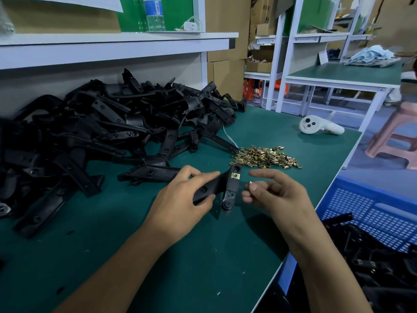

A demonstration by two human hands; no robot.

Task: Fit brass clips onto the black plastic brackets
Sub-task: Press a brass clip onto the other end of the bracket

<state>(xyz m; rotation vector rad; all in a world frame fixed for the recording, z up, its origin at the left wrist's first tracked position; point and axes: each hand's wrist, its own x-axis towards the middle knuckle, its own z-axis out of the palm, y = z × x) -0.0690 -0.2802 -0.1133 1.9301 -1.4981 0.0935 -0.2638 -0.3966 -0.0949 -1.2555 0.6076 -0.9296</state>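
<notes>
While held just above the green mat [203, 256], bracket [225, 188] gripped along its arm by left hand [180, 199]; one brass clip [235, 175] already seated on the upper lug. Right hand [277, 195] pinching a loose clip [250, 183] just beside the lower lug. Judged rigid, light plastic; best held by the arm. Clips small, springy, easily dropped. No legible writing on parts; bottle label [153, 6] unreadable.
</notes>
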